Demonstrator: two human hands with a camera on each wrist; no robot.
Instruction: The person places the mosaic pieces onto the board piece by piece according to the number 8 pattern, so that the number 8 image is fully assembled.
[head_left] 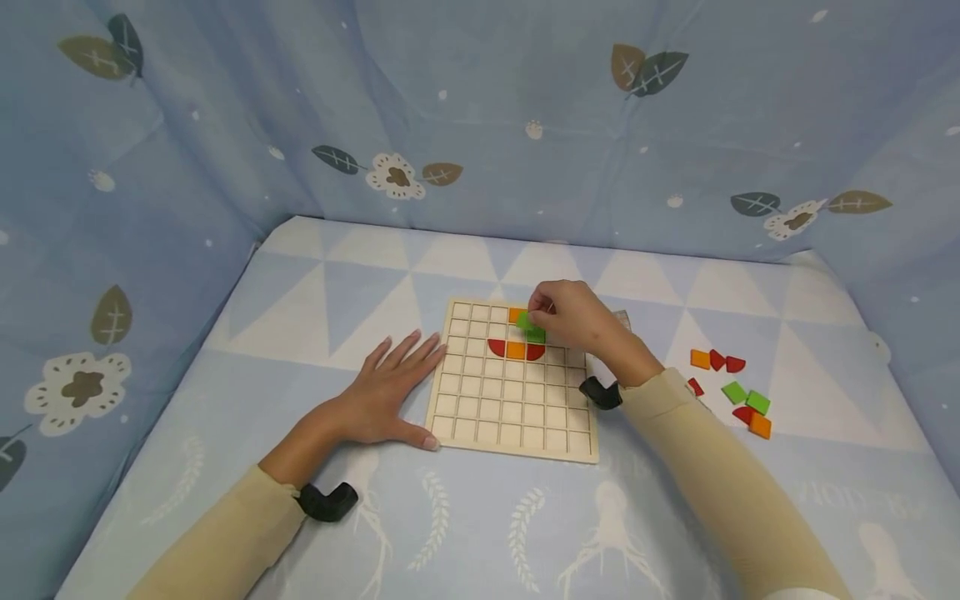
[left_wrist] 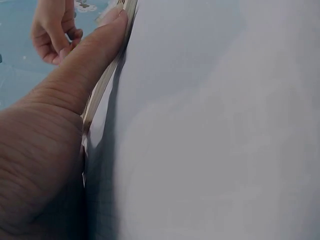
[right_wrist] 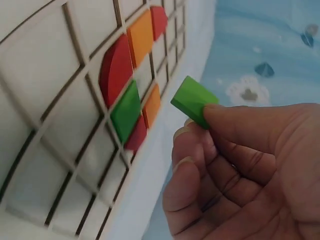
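Note:
A pale wooden grid board (head_left: pixel 487 408) lies on the table. My right hand (head_left: pixel 573 317) is over its far part, pinching a green square tile (right_wrist: pixel 192 99) between thumb and fingers, slightly off the surface. Set in the grid are a red rounded piece (head_left: pixel 496 347), an orange square (head_left: pixel 515 350), a second red piece (right_wrist: pixel 116 70), a seated green square (right_wrist: pixel 126 112) and another orange square (right_wrist: pixel 151 106). A further red piece (right_wrist: pixel 136 135) shows beside that green square. My left hand (head_left: pixel 378 404) rests with spread fingers along the board's left edge, thumb touching near the front corner.
Loose tiles lie right of the board: an orange square (head_left: pixel 700 358), red pieces (head_left: pixel 735 364), green squares (head_left: pixel 734 392) and another orange square (head_left: pixel 760 426). A partly hidden patterned item (head_left: pixel 622 318) sits behind my right wrist. Blue curtains (head_left: pixel 480 108) enclose the table.

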